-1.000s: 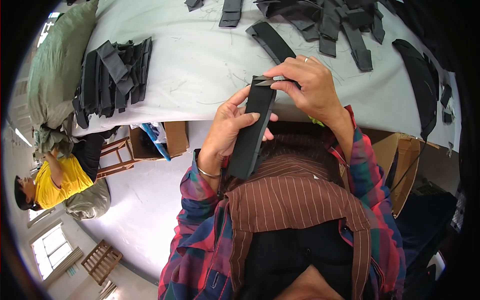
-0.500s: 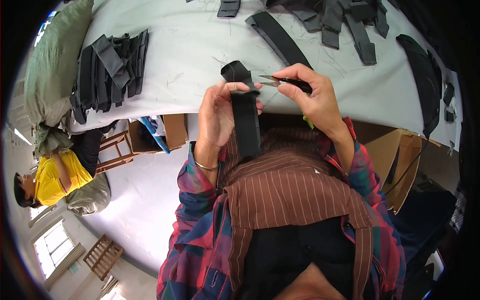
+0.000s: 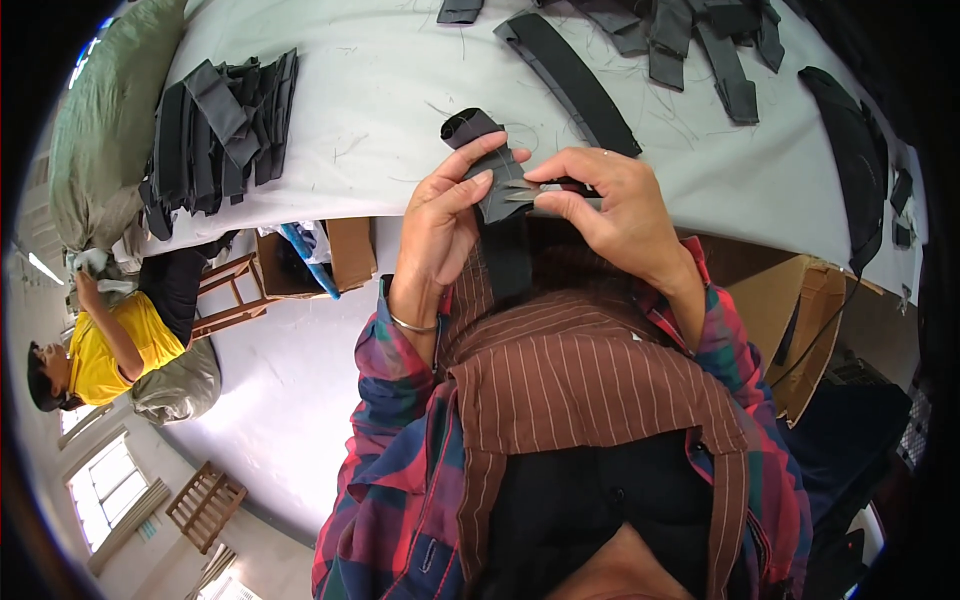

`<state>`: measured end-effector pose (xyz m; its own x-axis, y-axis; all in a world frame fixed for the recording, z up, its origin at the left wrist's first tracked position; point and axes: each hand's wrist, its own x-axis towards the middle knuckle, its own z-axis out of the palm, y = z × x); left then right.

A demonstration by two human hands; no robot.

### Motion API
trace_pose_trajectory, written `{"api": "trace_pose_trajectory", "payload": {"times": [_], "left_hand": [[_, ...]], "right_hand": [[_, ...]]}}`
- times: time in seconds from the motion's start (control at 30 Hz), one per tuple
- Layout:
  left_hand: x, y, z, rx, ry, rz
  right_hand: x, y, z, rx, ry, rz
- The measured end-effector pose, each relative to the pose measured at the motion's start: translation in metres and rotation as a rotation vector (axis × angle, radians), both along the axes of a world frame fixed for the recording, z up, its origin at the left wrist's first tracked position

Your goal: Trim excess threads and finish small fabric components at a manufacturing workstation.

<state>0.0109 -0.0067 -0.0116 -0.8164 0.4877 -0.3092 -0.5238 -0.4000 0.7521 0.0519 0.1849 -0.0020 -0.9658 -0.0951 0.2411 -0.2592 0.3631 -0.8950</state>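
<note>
My left hand (image 3: 445,205) pinches a dark grey fabric strip (image 3: 504,240) between thumb and fingers. The strip's upper end curls over above the fingers, and its lower part hangs down in front of the apron. In my right hand (image 3: 610,205) is a pair of small thread snips (image 3: 520,190), their blades lying against the strip close to my left thumb. Most of the snips' handle is hidden by the fingers. Another dark strip (image 3: 570,80) lies flat on the white-covered table (image 3: 360,90) just beyond my right hand.
A stack of dark strips (image 3: 220,130) lies at the table's left, and a loose heap (image 3: 690,40) at the far right. Thread ends are scattered about. Cardboard boxes (image 3: 350,257) stand below the table edge. A person in a yellow shirt (image 3: 130,345) is at the left beside a green sack (image 3: 110,130).
My left thumb has come over onto the strip, which is now turned. The snips have moved down and left, from beside the strip onto it.
</note>
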Motion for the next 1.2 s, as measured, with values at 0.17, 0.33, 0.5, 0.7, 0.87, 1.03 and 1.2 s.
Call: {"api": "trace_pose_trajectory", "payload": {"times": [0.17, 0.33, 0.5, 0.7, 0.87, 1.03, 1.2], "left_hand": [[-0.0009, -0.0014, -0.0043, 0.033, -0.013, 0.007], [0.0003, -0.0014, -0.0031, 0.029, -0.011, 0.007], [0.0015, 0.0011, -0.0035, 0.002, 0.013, 0.018], [0.0026, 0.0025, -0.0032, -0.044, 0.050, 0.002], [0.0028, 0.0022, -0.0024, -0.051, 0.064, -0.019], [0.0029, 0.0028, -0.0012, -0.058, 0.076, -0.010], [0.0026, 0.0025, -0.0024, -0.054, 0.073, -0.018]], "right_hand": [[0.0041, -0.0028, 0.0005, 0.069, 0.011, 0.032], [0.0054, -0.0037, -0.0032, 0.141, 0.105, 0.019], [0.0072, -0.0029, 0.0010, 0.179, 0.062, 0.045], [0.0075, -0.0002, 0.0019, 0.152, -0.006, 0.069], [0.0072, -0.0014, -0.0027, 0.081, -0.015, 0.089], [0.0067, -0.0023, -0.0022, 0.140, 0.103, 0.060], [0.0068, -0.0026, -0.0019, 0.132, 0.073, 0.018]]}}
